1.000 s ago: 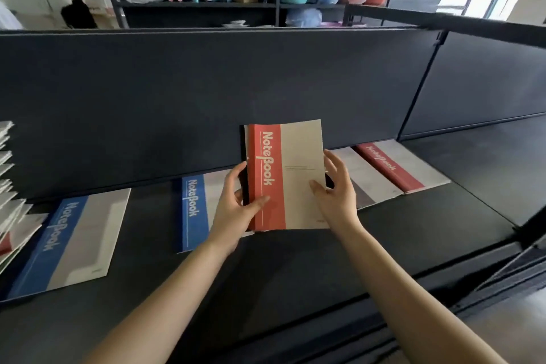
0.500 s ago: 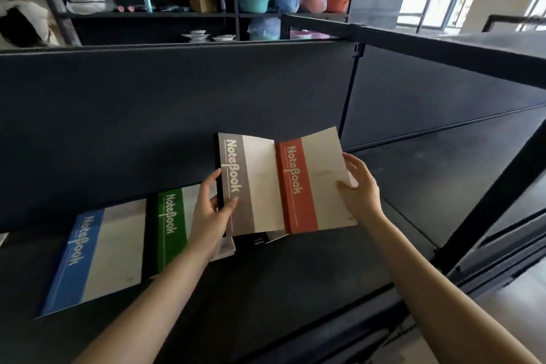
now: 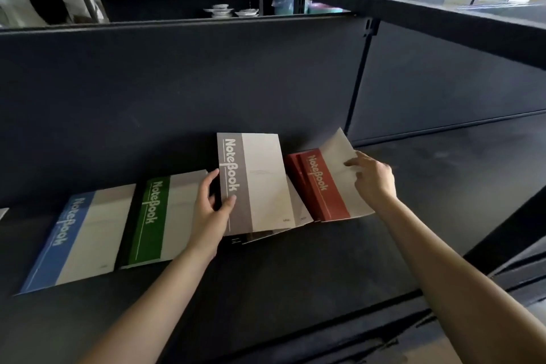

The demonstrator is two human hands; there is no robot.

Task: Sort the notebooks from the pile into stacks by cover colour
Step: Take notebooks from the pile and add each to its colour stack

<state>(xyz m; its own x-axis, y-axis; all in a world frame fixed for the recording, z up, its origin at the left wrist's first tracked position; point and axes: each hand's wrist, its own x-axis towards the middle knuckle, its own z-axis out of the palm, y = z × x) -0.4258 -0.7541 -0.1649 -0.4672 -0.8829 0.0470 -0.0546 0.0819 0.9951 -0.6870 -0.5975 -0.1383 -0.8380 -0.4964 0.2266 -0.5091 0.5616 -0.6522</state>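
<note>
Right hand (image 3: 375, 180) has lowered red notebook (image 3: 328, 186); left hand (image 3: 211, 210) holds grey notebook (image 3: 260, 180).

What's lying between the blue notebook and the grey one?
The green notebook lies between the blue notebook and the grey notebook, which the left hand grips. The head view shows it.

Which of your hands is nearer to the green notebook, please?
Left. The left hand grips the grey notebook right beside the green notebook; the right hand holds the red notebook, farther right beyond the grey one.
</note>
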